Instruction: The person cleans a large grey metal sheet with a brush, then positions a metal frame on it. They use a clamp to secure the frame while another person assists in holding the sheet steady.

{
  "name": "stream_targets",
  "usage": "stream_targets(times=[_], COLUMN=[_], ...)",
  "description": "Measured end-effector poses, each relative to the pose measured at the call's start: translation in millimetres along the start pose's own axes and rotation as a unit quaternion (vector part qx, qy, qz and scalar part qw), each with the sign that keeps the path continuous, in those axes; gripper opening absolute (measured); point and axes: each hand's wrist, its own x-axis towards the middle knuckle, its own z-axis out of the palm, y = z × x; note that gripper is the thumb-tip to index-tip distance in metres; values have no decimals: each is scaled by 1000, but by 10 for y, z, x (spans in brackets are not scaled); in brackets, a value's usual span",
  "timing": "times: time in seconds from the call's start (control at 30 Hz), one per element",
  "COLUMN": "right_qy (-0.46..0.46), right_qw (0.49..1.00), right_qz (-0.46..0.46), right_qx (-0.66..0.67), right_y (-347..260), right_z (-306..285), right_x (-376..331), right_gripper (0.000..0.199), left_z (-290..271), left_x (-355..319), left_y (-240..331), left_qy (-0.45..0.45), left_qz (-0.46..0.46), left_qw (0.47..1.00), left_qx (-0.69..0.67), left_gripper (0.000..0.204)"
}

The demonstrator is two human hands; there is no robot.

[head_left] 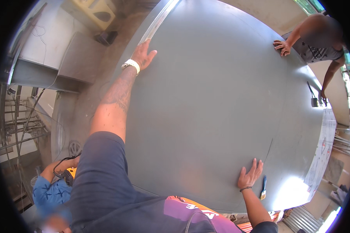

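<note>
A large grey sheet [206, 97] fills the middle of the view, flat in front of me. My left hand [144, 56], with a pale bracelet at the wrist, reaches far across to its left side. That hand lies at the near end of a long metal strip [159, 18], thumb spread and fingers stretched along it; some fingers are hidden. Near the front right, my right hand [250, 178] rests on the sheet with fingers apart, holding nothing. Just right of it lies a paintbrush [263, 188] with a blue handle. A thin dark line [269, 149] runs along the surface beyond that hand.
At the far right a co-worker leans in, one hand [282, 47] on the sheet. A dark tool [313, 99] lies near their other hand. Lower left, a person in a blue shirt [50, 194] has a yellow power tool [70, 174]. Left stand pale panels [79, 56].
</note>
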Motion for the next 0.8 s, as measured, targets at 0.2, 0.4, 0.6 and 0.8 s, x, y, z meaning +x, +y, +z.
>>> stream_targets(times=[0.2,0.4,0.6,0.8], right_qy=[-8,-5,-20,-19], right_qw=[1000,1000,1000,1000], right_qz=[-4,-10,-9,-5], right_qx=[12,16,13,8], right_y=[41,36,35,45], right_z=[41,48,-10,16], right_x=[-13,-43,-29,-1], right_gripper=[71,72,72,72], left_z=[6,-50,28,54], left_x=[-11,-37,26,71], left_y=[104,332,267,189], left_qy=[-29,-13,39,63], left_qz=[-18,-63,-52,-18], left_qw=[992,992,998,997], left_qx=[121,112,24,37], left_gripper=[73,74,62,58])
